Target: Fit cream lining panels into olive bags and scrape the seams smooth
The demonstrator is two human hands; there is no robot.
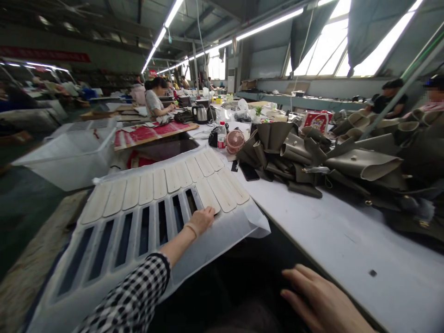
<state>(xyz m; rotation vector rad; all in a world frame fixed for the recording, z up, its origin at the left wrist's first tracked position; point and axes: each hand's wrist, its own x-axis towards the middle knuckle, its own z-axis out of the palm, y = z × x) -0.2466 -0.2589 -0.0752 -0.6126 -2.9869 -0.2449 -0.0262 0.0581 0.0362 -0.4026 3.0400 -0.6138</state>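
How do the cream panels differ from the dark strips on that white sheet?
The cream panels have rounded corners; the dark strips look square-cornered. The panels look wider than the strips. The panels lie nearly edge to edge, while pale bands separate the strips. Both are long shapes, lined up in rows.

A pink fan (235, 141) is standing beside a red-labelled bottle (221, 135). Farther back, a steel kettle (199, 114) is sitting near a person (155, 99) in a light top.

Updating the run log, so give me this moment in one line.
Left hand: at near edge of pale panel | Right hand: open, near white table | Dark slots: left of panel
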